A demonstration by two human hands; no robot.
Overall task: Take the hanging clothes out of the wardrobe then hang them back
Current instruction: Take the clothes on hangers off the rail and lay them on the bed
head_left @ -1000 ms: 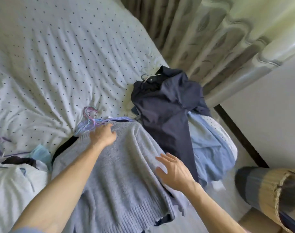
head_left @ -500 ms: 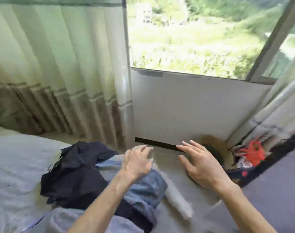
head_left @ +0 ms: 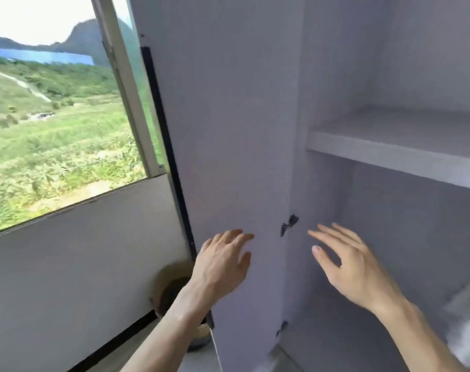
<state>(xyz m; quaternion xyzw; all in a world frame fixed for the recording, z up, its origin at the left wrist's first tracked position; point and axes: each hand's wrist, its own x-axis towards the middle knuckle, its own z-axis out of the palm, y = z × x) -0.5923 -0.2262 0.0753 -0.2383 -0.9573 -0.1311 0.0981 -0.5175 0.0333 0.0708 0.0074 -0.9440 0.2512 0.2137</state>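
The pale grey wardrobe [head_left: 389,216] fills the right side, its door [head_left: 228,116] swung open toward me. A bare shelf [head_left: 389,149] crosses its upper part, and no hanging clothes show inside. My left hand [head_left: 223,261] is raised in front of the open door, fingers relaxed and empty. My right hand [head_left: 354,267] reaches into the wardrobe opening below the shelf, fingers spread and holding nothing. A dark hinge [head_left: 288,224] sits between the two hands. Something blurred and light [head_left: 467,326] lies at the lower right inside the wardrobe.
A window [head_left: 54,116] with a green hillside beyond is on the left, above a white wall [head_left: 75,264]. A woven basket [head_left: 174,294] stands on the floor by the door's lower edge.
My view swung from the bed with the clothes, past the window, to the open wardrobe. Both hands left the grey sweater and are now raised, empty, before the wardrobe.
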